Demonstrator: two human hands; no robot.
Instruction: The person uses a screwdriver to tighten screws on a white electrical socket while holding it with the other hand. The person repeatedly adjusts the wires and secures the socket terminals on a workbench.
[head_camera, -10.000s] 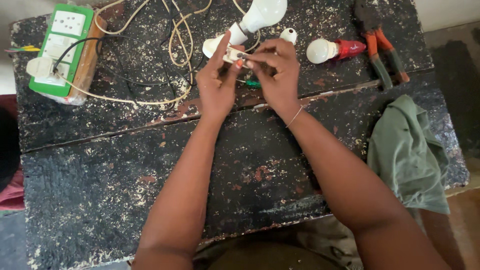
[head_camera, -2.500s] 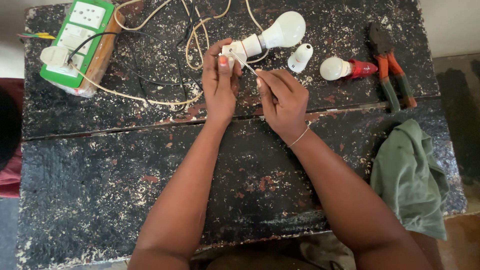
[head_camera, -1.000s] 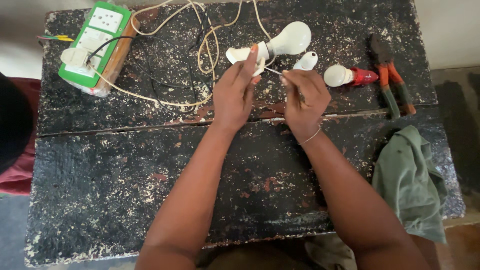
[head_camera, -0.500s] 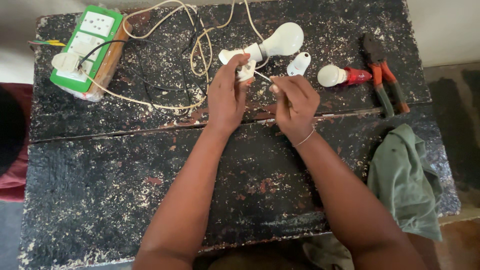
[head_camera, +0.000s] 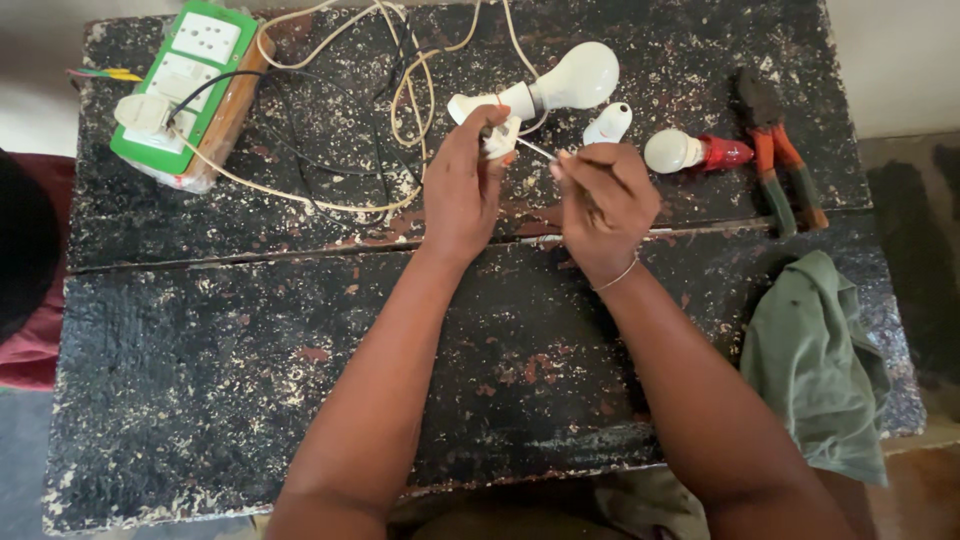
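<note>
Far centre of the table (head_camera: 200, 330): my left hand (head_camera: 462, 185) is closed around the white lamp holder (head_camera: 497, 115) with its bulb (head_camera: 578, 78); my right hand (head_camera: 603, 195) pinches a thin tool (head_camera: 538, 150) – probably a screwdriver – at its side. I'd steady the holder firmly – the tool's tip is hidden.
</note>
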